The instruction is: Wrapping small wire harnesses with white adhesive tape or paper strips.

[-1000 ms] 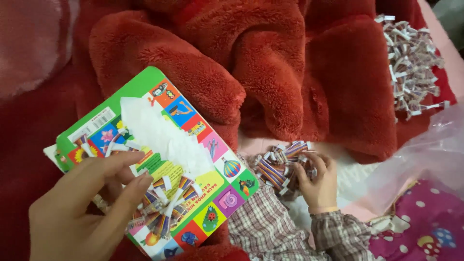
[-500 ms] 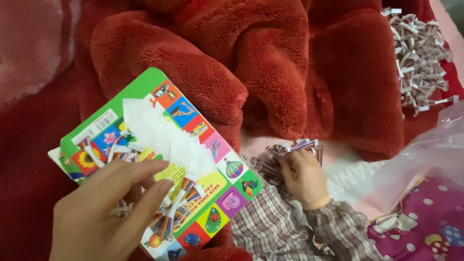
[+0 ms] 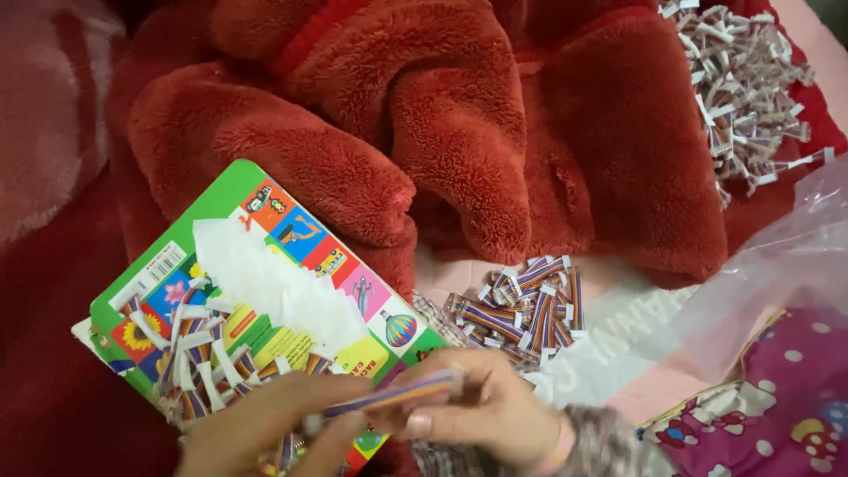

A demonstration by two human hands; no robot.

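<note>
A green picture book (image 3: 265,265) lies on a red fleece blanket (image 3: 459,141), bearing a white tissue (image 3: 274,287) and loose striped strips (image 3: 199,362). Both hands, left (image 3: 265,424) and right (image 3: 490,411), pinch one striped strip (image 3: 397,393) over the book's lower edge. More strips lie heaped just beside (image 3: 526,309) and at the far corner (image 3: 742,88), near a clear plastic bag (image 3: 777,274).

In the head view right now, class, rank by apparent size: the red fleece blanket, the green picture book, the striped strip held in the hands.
1. red fleece blanket, largest by far.
2. green picture book, though it lies nearer the camera.
3. striped strip, pinched between left hand and right hand, smallest.
</note>
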